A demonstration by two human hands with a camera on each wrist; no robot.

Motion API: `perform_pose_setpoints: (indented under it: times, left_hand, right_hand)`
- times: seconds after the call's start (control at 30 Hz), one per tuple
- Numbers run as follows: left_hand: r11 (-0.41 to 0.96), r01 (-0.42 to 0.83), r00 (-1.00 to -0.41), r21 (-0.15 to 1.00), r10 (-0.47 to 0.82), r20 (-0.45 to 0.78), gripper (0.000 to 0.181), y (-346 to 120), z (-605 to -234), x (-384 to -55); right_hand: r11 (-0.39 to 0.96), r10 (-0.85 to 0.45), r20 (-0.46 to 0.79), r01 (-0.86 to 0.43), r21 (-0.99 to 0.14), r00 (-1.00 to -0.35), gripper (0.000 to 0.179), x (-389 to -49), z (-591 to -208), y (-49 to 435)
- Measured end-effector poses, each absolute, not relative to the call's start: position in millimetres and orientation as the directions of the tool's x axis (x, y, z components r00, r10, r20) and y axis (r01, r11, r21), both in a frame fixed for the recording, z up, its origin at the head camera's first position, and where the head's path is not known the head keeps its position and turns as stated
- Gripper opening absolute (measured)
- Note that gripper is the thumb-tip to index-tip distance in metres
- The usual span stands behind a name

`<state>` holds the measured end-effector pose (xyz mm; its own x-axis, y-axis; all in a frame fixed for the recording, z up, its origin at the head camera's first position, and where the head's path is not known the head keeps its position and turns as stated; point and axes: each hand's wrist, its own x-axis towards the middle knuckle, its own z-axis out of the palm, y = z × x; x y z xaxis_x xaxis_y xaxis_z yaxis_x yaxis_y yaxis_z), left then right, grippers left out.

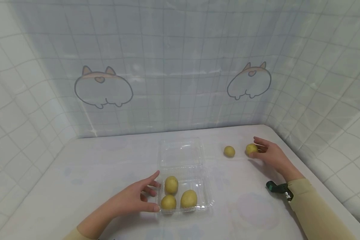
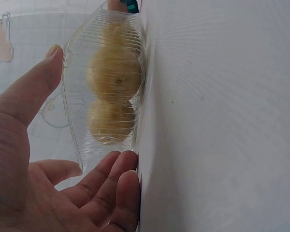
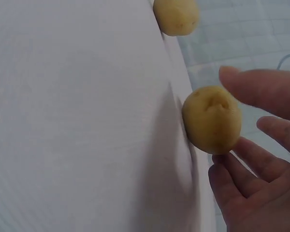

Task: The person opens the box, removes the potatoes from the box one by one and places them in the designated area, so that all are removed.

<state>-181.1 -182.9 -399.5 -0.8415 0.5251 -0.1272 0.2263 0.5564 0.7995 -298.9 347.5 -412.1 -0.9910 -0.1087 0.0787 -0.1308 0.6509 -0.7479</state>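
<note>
A clear plastic clamshell box [image 1: 202,193] lies with its lid [image 1: 180,156] folded back. Three potatoes [image 1: 189,199] are inside its base. At the box's left side is my left hand [image 1: 135,198], thumb and fingers spread; in the left wrist view the thumb and a finger touch the rim. Over on the right, a potato [image 3: 212,121] rests on the table between the thumb and fingers of my right hand [image 1: 271,153]. Those fingers are loosely bent around it, with the thumb apparently not pressing. Another potato [image 1: 229,151] lies just left of it.
The white table [image 1: 114,156] is bounded at the back and sides by a gridded curtain [image 1: 180,73] with animal drawings. A dark device [image 1: 277,187] is strapped to the right wrist, beside the beige sleeve [image 1: 315,206].
</note>
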Motion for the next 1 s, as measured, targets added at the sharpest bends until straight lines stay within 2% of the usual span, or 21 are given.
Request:
perform_pose_setpoints:
  times: [0.43,1.0]
  left_hand:
    - [0.558,0.236,-0.842,0.796,0.525,-0.119,0.103,-181,-400,-180]
    - [0.586,0.234,-0.848,0.776,0.514,-0.132,0.104,-174,-398,-180]
  right_hand:
    - [0.671,-0.085,0.157,-0.173,-0.721,-0.984,0.081,-292,-387,353]
    - [0.660,-0.104,0.166,-0.192,-0.726,-0.981,0.081,-275,-361,338]
